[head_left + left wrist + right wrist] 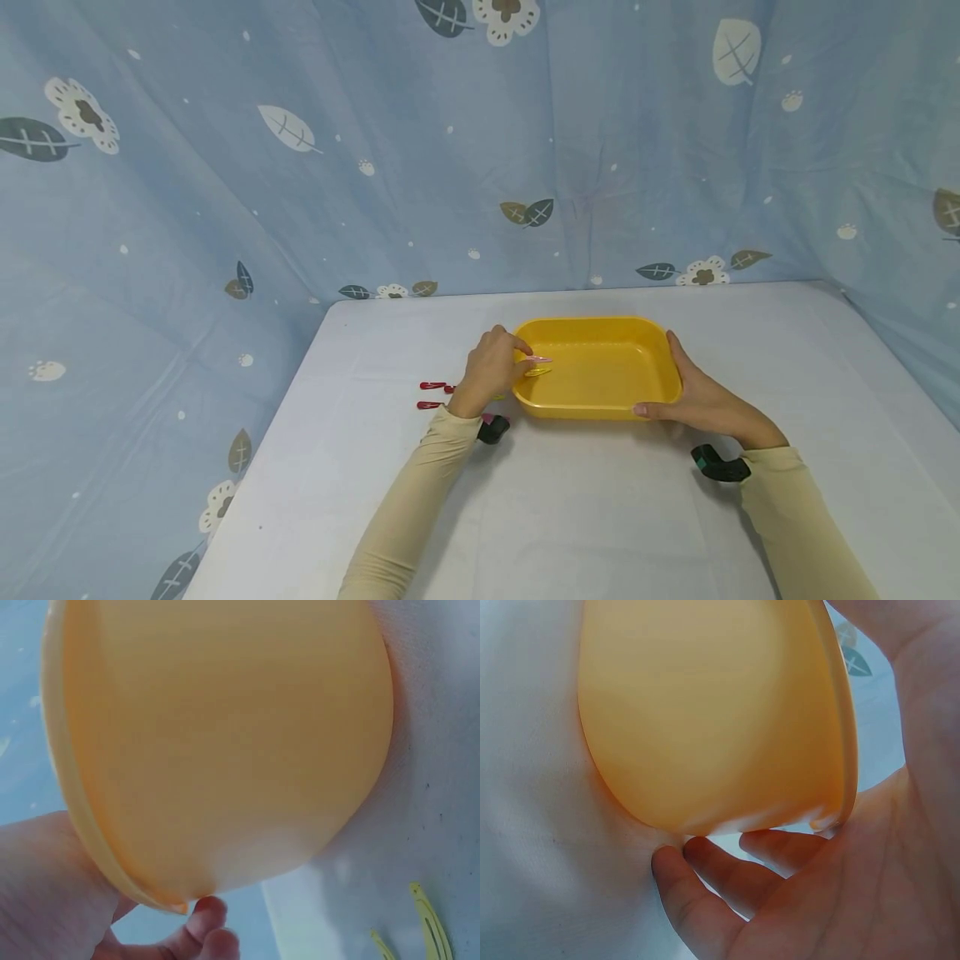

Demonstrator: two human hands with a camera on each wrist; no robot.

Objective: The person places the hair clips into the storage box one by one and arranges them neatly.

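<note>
A yellow plastic basin point(600, 412) stands on the white-covered table. My left hand point(491, 367) reaches over its left rim and pinches a pink hair clip point(538, 359) between finger and thumb. Just below that, inside the basin, lies a yellow hair clip point(537, 372). The other left fingers point(206, 919) curl outside the rim in the left wrist view. At the opposite end my right hand point(705, 400) grips the basin, thumb on the front rim. In the right wrist view its fingers point(735, 877) are along the basin's outer wall point(697, 712).
Left of the basin lie red hair clips point(432, 386), partly hidden by the left hand. Yellow clips point(431, 922) lie by the basin in the left wrist view. A black wrist camera point(493, 429) sits under each forearm. Patterned blue cloth point(420, 167) hangs behind the table.
</note>
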